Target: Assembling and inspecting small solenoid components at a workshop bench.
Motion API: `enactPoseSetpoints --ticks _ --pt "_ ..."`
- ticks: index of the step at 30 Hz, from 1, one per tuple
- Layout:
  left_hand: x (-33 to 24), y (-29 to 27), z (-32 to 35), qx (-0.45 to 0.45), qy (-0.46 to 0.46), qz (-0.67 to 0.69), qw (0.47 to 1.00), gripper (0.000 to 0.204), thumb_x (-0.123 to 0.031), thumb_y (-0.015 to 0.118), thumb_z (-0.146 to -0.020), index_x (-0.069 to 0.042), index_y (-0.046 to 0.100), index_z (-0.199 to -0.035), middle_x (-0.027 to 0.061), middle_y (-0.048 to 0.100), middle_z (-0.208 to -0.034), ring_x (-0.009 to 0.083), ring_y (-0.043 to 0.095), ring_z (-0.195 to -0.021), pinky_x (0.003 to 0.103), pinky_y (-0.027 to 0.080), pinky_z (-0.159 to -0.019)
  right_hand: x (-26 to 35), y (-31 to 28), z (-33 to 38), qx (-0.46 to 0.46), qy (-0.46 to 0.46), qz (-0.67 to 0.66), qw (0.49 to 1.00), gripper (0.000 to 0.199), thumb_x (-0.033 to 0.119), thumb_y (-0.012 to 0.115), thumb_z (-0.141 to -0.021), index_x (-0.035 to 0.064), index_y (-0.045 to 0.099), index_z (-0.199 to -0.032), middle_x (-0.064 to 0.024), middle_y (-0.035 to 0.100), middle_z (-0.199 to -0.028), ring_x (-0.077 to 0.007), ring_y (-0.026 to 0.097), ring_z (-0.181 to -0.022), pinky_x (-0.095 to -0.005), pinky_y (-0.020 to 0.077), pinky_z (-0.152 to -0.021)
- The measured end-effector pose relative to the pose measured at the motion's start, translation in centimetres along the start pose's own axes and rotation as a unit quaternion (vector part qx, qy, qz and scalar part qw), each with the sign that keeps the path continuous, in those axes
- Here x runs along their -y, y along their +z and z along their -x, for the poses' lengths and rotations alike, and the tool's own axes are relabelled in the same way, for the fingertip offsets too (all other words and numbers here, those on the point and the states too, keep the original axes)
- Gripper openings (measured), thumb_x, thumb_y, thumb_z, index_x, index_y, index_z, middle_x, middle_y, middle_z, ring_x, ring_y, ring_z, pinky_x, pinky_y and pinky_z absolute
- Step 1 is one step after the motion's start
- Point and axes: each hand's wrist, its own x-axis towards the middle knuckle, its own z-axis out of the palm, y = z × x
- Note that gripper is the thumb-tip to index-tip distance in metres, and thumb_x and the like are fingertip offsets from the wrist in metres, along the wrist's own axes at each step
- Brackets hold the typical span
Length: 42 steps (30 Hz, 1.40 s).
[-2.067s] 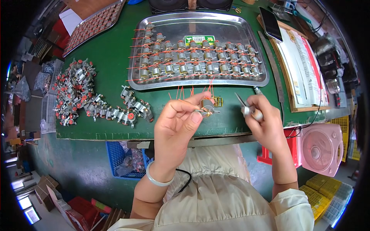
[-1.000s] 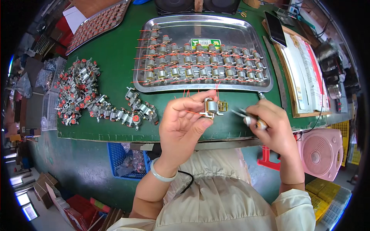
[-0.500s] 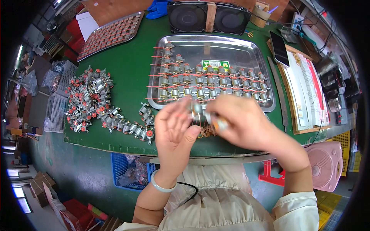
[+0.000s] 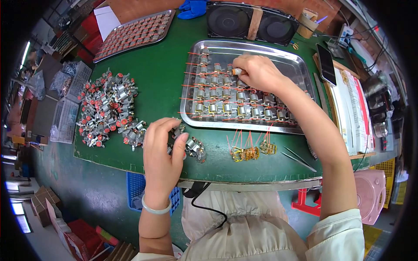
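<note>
Green matting covers the work table [image 4: 165, 74], and on it, as the head view shows, sits a shiny rectangular metal tray [image 4: 300, 65] with rounded corners, filled with rows of small silvery cylindrical motors [image 4: 226, 106] trailing thin red wires. Over the tray's upper middle, the right hand [image 4: 257, 71] reaches in from a long extended forearm, its fingers closed together on a small motor [image 4: 237, 71] with an orange-tipped end, held just above the rows. Below the tray's left corner, the left hand [image 4: 163, 152] hangs palm-down with a pale bangle at the wrist, its curled fingers pinched onto one of a short line of loose motors [image 4: 191, 145] lying on the mat. Left of the tray lies a dense, jumbled heap of motors [image 4: 104, 108] with red and grey caps. Just below the tray's front edge rest several small brass-coloured parts [image 4: 250, 152] with red leads, and to their right a pair of slim metal tweezers [image 4: 298, 158]. Beyond the tray's far edge stand two black round fans [image 4: 248, 21].
</note>
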Motion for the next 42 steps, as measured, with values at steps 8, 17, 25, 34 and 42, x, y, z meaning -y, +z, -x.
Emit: enactPoseSetpoints --ticks 8,17,25,34,42 --pt "-0.5 -0.6 0.0 0.129 0.041 -0.128 0.982 0.046 -0.032 0.069 -0.067 -0.004 0.056 -0.101 0.0133 0.050 -0.100 0.0314 0.047 -0.094 0.039 0.038 -0.082 -0.5 -0.5 -0.4 0.034 -0.046 0.017 0.998 0.018 0.005 0.056 -0.067 0.0053 0.061 -0.084 -0.0118 0.061 -0.082 -0.0309 0.058 -0.079 -0.0396 0.0467 -0.068" --pt "-0.5 -1.0 0.8 0.161 0.044 -0.116 0.979 0.045 -0.034 0.071 -0.062 -0.007 0.059 -0.096 0.0129 0.049 -0.102 0.0304 0.048 -0.092 0.039 0.040 -0.077 0.3 -0.5 -2.6 0.032 0.010 0.001 0.999 0.012 0.012 0.056 -0.071 0.0050 0.062 -0.079 -0.0139 0.061 -0.078 -0.0312 0.059 -0.076 -0.0409 0.0468 -0.067" --pt "-1.1 -1.2 1.5 0.153 -0.023 -0.182 0.971 0.042 -0.032 0.069 -0.067 -0.008 0.059 -0.100 0.0143 0.048 -0.099 0.0302 0.047 -0.092 0.037 0.040 -0.078 0.7 0.8 -3.6 0.082 -0.001 0.016 0.996 0.011 0.010 0.057 -0.069 0.0032 0.061 -0.077 -0.0150 0.061 -0.078 -0.0318 0.059 -0.076 -0.0411 0.0469 -0.067" --pt "-1.3 -1.2 1.4 0.182 0.057 -0.166 0.967 0.041 -0.013 0.067 -0.065 -0.012 0.058 -0.105 0.0108 0.048 -0.114 0.0306 0.043 -0.107 0.041 0.035 -0.089 0.8 0.5 -3.3 0.044 -0.049 -0.007 0.998 0.014 0.008 0.058 -0.068 0.0030 0.061 -0.080 -0.0116 0.061 -0.085 -0.0307 0.058 -0.081 -0.0399 0.0467 -0.069" --pt "-0.1 -0.9 1.8 0.162 0.048 -0.130 0.977 0.036 -0.007 0.063 -0.069 -0.003 0.055 -0.104 0.0107 0.055 -0.102 0.0325 0.047 -0.101 0.040 0.037 -0.088 7.7 -2.5 -1.2 0.018 -0.007 -0.220 0.975 0.022 0.013 0.064 -0.068 0.0020 0.059 -0.087 -0.0148 0.059 -0.078 -0.0319 0.058 -0.067 -0.0381 0.0475 -0.064"
